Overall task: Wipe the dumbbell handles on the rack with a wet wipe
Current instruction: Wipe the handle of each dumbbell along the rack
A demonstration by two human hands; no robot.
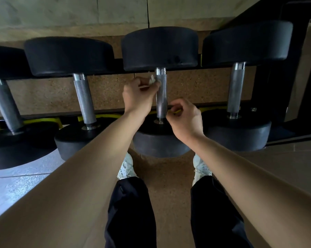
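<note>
Several black dumbbells with knurled steel handles lie across the rack (213, 106). My left hand (139, 94) pinches a small white wet wipe (152, 80) and holds it against the upper left side of the third dumbbell's handle (161, 97). Lower down, my right hand (184, 118) sits with curled fingers just right of the same handle's near end, close to a yellow rack cradle (177, 111). I cannot tell whether it holds anything. The neighbouring handle on the left (84, 101) and the neighbouring handle on the right (237, 90) are untouched.
The rack's black frame (298, 72) rises at the right. A brown speckled floor mat (167, 176) lies below, with my white shoes (127, 167) and dark trousers on it. Pale tiles (13, 185) lie at the left. A beige wall runs behind the dumbbells.
</note>
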